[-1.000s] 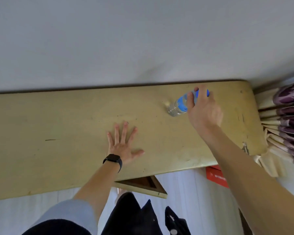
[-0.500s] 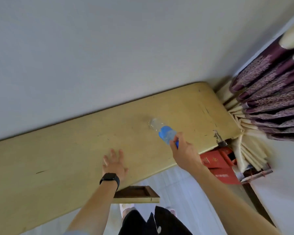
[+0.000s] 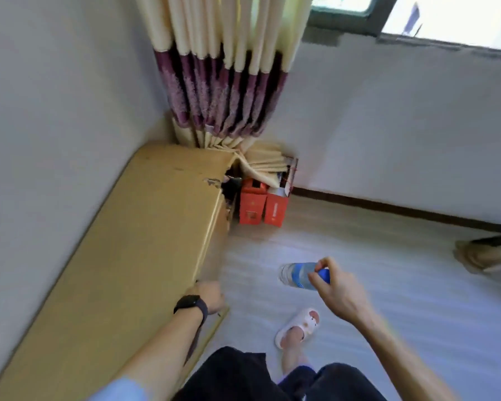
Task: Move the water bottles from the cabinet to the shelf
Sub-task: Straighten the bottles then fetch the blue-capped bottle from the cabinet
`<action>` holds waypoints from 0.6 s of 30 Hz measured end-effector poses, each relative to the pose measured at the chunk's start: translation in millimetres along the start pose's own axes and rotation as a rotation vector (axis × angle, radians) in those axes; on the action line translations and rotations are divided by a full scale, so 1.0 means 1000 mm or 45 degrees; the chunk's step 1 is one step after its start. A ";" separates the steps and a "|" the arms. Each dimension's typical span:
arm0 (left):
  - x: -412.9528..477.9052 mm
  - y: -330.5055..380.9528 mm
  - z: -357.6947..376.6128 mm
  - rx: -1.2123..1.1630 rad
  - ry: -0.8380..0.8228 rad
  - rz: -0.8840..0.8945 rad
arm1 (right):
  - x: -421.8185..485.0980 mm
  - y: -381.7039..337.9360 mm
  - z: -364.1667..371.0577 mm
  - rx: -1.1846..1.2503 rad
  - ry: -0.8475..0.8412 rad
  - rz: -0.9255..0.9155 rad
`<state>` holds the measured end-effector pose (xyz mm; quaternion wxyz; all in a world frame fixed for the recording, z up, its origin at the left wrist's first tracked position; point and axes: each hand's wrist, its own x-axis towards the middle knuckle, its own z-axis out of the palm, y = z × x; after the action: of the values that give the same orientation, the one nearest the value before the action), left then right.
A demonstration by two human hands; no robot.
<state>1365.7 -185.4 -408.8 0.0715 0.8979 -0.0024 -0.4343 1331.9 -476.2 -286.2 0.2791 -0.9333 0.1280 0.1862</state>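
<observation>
My right hand (image 3: 334, 290) grips a clear water bottle (image 3: 297, 275) with a blue label and blue cap by its neck. The bottle lies nearly level in the air above the floor, to the right of the cabinet. The long yellow wooden cabinet (image 3: 122, 256) runs along the left wall. My left hand (image 3: 210, 293), with a black watch on the wrist, rests at the cabinet's front edge; its fingers are curled over the edge and mostly hidden. No shelf is in view.
A purple and cream curtain (image 3: 223, 82) hangs in the corner over the cabinet's far end. Red boxes (image 3: 262, 206) stand on the floor beside it. My foot in a white slipper (image 3: 300, 325) is on the pale floor. Something brown (image 3: 486, 256) lies at the right edge.
My right hand has carried the bottle off the cabinet top and out over the floor. My left hand slid from the top to the front edge. The view has swung right.
</observation>
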 end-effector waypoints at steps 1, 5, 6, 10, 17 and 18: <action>0.000 0.024 -0.011 0.080 0.002 0.102 | -0.018 0.018 -0.010 0.050 0.065 0.070; -0.032 0.139 -0.060 0.335 0.091 0.446 | -0.093 0.086 -0.053 0.240 0.372 0.314; -0.043 0.169 -0.065 0.394 0.128 0.536 | -0.113 0.102 -0.062 0.262 0.434 0.371; -0.094 0.294 -0.060 0.619 0.230 0.888 | -0.189 0.170 -0.097 0.395 0.680 0.574; -0.189 0.519 0.001 0.947 0.350 1.356 | -0.315 0.289 -0.161 0.543 0.997 0.845; -0.204 0.552 0.012 0.980 0.377 1.416 | -0.333 0.307 -0.174 0.545 1.044 0.869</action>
<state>1261.3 -719.8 -184.7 -0.0407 0.7746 -0.6066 -0.1741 975.2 -779.1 -157.4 0.3136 -0.7576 0.5548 -0.1414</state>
